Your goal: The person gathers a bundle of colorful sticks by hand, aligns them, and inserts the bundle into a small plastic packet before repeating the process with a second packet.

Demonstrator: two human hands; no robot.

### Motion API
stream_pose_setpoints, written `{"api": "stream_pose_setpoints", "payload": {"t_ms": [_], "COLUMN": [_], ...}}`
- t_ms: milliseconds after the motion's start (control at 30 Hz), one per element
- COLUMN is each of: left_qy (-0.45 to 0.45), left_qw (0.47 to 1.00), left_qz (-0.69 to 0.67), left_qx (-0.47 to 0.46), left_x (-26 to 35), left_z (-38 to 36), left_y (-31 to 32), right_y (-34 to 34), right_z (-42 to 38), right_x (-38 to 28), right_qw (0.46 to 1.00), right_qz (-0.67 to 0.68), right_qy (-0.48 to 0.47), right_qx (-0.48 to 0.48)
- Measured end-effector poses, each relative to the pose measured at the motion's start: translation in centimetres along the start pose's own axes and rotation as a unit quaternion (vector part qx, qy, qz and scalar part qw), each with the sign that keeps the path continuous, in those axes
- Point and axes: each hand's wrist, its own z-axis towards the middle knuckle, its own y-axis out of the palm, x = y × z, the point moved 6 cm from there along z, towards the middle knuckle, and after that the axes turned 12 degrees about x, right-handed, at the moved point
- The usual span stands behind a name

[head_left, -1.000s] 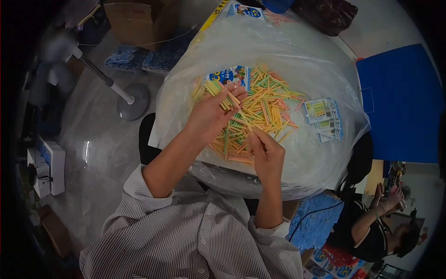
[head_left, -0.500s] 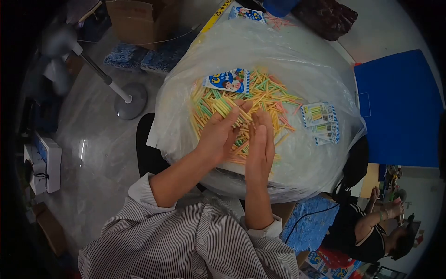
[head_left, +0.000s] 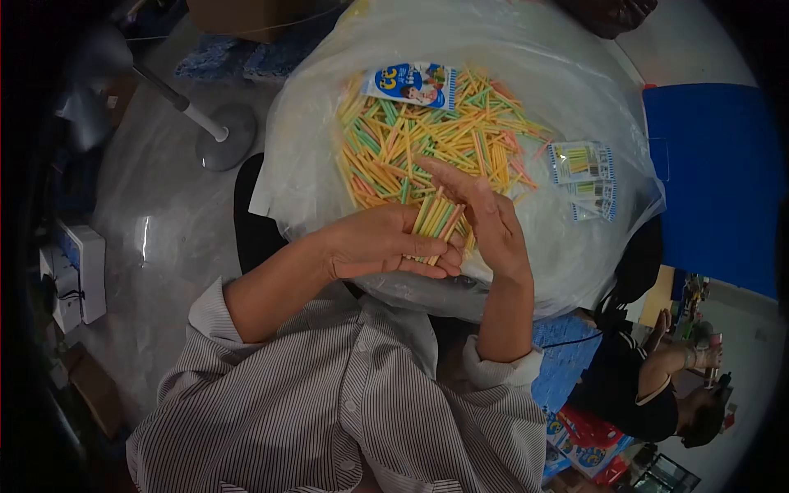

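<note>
Here the left hand (head_left: pixel 374 243) curls its fingers around a small bundle of thin green, yellow and orange sticks (head_left: pixel 438 223). The right hand (head_left: pixel 486 220), fingers straight and together, presses flat against that bundle above the loose heap of coloured sticks (head_left: pixel 427 135) on the clear plastic sheet (head_left: pixel 559 246)

I'm in a small packing workshop. Loose coloured sticks (head_left: pixel 427 135) heap on plastic sheeting (head_left: pixel 526 49). Printed packets (head_left: pixel 585 177) lie beside them.
</note>
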Motion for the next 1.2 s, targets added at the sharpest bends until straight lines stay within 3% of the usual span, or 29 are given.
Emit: {"api": "stream_pose_setpoints", "payload": {"t_ms": [100,233,300,333,400,533,600,733,800,900,1033,1200], "left_qy": [-0.006,-0.023,0.036,0.039,0.041,0.031,0.059,0.109,0.136,0.132,0.150,0.168], "left_qw": [0.999,0.997,0.993,0.993,0.985,0.986,0.985,0.982,0.976,0.969,0.962,0.976], "left_qz": [-0.011,-0.043,-0.072,-0.071,-0.060,-0.008,0.028,0.018,-0.005,-0.010,-0.008,0.009], "left_qx": [0.044,0.059,0.081,0.081,0.159,0.161,0.159,0.152,0.170,0.210,0.228,0.141], "left_x": [-0.3,-1.5,-1.4,-1.3,-1.0,-1.0,-1.2,-1.2,-1.1,-1.1,-0.1,-0.3], "left_z": [-0.3,-0.6,-0.3,-0.4,-0.6,-0.4,-0.2,0.0,0.2,0.3,-0.3,-0.9], "left_y": [-0.8,-0.9,-1.2,-1.0,-1.6,-1.4,-1.9,-2.3,-2.7,-3.3,-3.3,-3.1], "right_y": [0.3,1.8,0.5,0.2,-1.1,-0.5,-0.1,0.2,0.7,0.5,1.1,1.9], "right_z": [-0.5,-0.8,-0.7,-1.0,-1.6,-2.1,-2.1,-1.8,-1.8,-1.7,-1.8,-2.1], "right_x": [1.1,1.9,1.9,1.8,2.1,2.6,2.4,3.1,3.2,3.1,2.2,1.9], "right_qw": [0.992,0.991,0.961,0.962,0.967,0.975,0.969,0.959,0.950,0.949,0.957,0.960], "right_qz": [-0.032,0.021,0.178,0.178,0.038,-0.013,0.037,0.048,0.121,0.076,0.116,0.112], "right_qy": [0.099,0.104,0.052,0.050,0.060,0.030,0.105,0.095,0.107,0.017,-0.029,0.005], "right_qx": [-0.067,-0.078,0.205,0.203,0.246,0.220,0.222,0.264,0.269,0.306,0.264,0.255]}}
